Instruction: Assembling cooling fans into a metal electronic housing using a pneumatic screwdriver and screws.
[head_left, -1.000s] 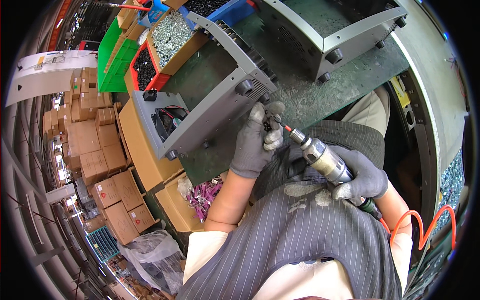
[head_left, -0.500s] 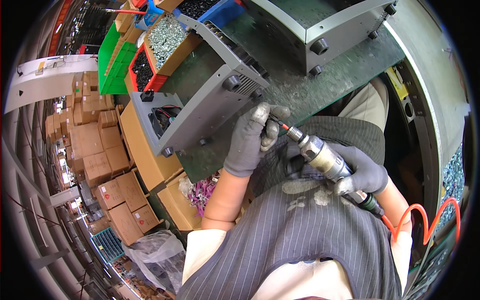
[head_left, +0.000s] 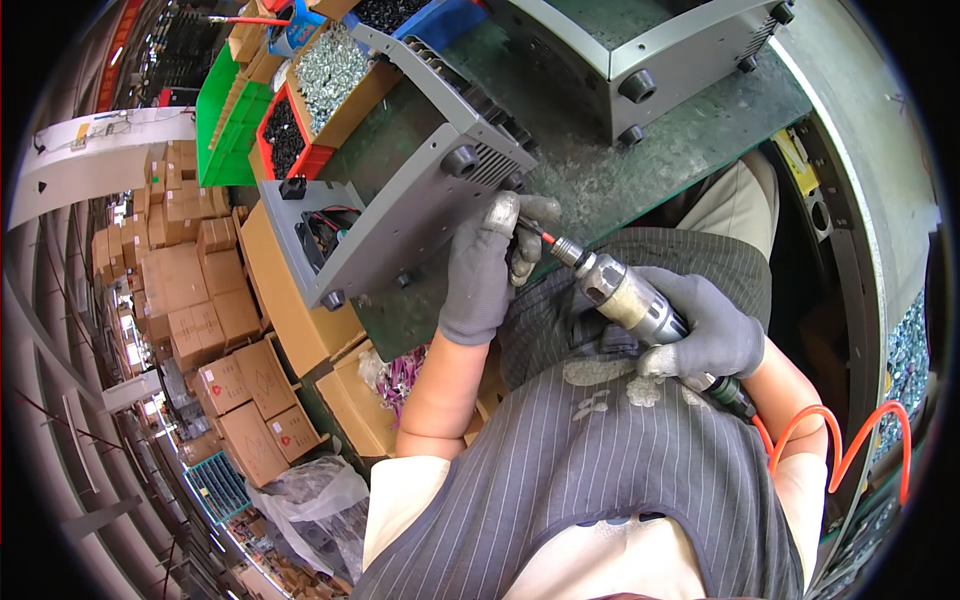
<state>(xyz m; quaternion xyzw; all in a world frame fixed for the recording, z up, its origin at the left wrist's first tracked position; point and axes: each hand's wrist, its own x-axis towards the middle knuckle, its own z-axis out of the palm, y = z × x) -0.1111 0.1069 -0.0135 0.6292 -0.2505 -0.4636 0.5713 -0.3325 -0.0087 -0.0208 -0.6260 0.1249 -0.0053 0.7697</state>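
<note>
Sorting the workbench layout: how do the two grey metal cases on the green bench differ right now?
The near case lies tilted along the bench edge, an open end showing a fan and wires; the far case sits level further back, and no open end shows. The left hand touches the near case while the right hand aims a screwdriver at it; nothing touches the far case. Both are grey with round black feet.

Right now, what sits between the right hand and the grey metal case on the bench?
Head view: the pneumatic screwdriver held in the right hand spans that stretch; the left hand pinches its red bit at the grey metal case.
</note>
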